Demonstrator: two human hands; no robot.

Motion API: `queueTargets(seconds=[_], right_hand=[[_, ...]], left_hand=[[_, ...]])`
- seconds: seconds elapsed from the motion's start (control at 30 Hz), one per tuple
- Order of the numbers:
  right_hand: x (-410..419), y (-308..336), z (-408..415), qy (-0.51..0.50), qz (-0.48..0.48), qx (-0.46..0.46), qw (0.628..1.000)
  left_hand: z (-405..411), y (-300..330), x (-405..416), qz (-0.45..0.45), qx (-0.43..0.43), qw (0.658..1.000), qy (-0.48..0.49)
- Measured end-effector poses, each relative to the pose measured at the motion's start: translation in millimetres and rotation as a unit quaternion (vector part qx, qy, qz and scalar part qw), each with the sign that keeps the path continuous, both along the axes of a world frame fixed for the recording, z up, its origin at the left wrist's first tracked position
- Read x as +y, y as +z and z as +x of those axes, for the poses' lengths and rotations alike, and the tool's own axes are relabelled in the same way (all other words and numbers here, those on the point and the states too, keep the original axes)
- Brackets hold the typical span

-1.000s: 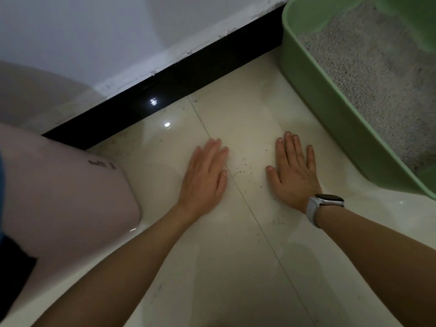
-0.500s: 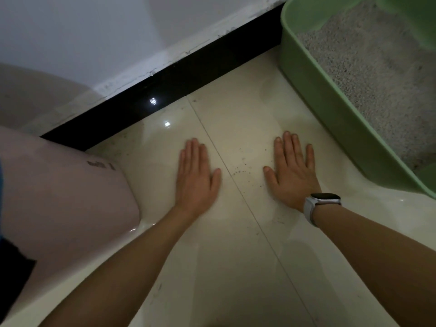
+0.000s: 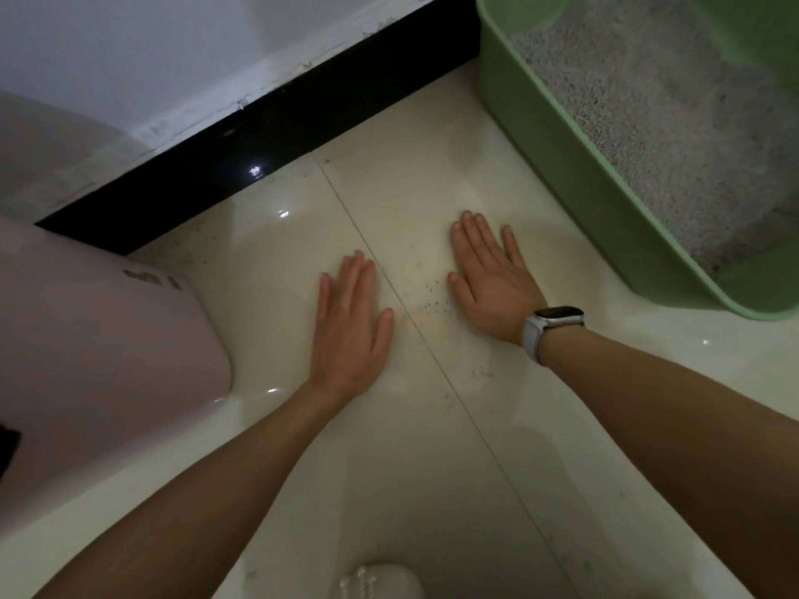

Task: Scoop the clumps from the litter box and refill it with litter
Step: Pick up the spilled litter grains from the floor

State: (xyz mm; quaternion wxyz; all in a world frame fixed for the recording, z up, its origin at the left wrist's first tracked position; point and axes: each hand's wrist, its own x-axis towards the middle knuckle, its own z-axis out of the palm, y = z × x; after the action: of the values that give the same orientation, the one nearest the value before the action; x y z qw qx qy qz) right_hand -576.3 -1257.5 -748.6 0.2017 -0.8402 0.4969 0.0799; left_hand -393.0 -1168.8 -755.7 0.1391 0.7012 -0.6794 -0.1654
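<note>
Home interior, prob a bathroom/utility corner. Evidence: glossy cream floor tiles [image 3: 432, 469] w/ grout lines, black skirting [image 3: 268, 131] under a white painted wall [image 3: 173, 49]. Green plastic litter box [image 3: 575, 166] w/ grey litter [image 3: 674, 136] sits on the floor by the wall = pet household. Pale pink rounded plastic container [image 3: 99, 352] at left, type unclear. Dim lighting.

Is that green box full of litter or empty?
Neither: grey litter covers the visible floor of the green litter box, well below its rim.
</note>
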Motion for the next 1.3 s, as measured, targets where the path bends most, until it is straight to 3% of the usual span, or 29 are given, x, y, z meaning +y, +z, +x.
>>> queueTargets(seconds=[0.2, 0.47, 0.53, 0.73, 0.83, 0.97, 1.13, 1.3], right_hand=[[20.5, 1.9, 35.2, 0.125, 0.02, -0.064, 0.99], [75.2, 1.2, -22.1, 0.198, -0.043, -0.061, 0.977], [79.4, 8.0, -39.0, 0.164, -0.044, -0.071, 0.983], [53.3, 14.2, -62.7, -0.068, -0.03, -0.067, 0.995], [44.7, 9.1, -45.7, -0.049, 0.001, -0.04, 0.998], [56.0, 2.1, -17.4, 0.027, 0.003, -0.05, 0.998], [89.7, 5.7, -26.3, 0.096, 0.03, -0.098, 0.99], [109.8, 16.6, -56.6, -0.05, 0.002, -0.153, 0.987]], left_hand=[[10.1, 0.0, 6.9, 0.02, 0.005, 1.0, 0.019], [-24.4, -4.4, -4.5, 0.033, -0.058, 0.993, -0.097], [-37.0, -5.9, 0.0, 0.037, -0.076, 0.99, -0.115], [-66.3, -4.9, 30.5, 0.062, -0.048, 0.98, -0.185], [-61.5, 2.5, 42.2, 0.061, 0.006, 0.969, -0.239], [-39.1, 6.7, 45.7, 0.034, 0.051, 0.988, -0.144], [-14.6, 5.0, 26.5, 0.04, 0.014, 0.994, -0.099], [-40.3, 7.4, -12.3, 0.086, -0.021, 0.993, -0.077]])
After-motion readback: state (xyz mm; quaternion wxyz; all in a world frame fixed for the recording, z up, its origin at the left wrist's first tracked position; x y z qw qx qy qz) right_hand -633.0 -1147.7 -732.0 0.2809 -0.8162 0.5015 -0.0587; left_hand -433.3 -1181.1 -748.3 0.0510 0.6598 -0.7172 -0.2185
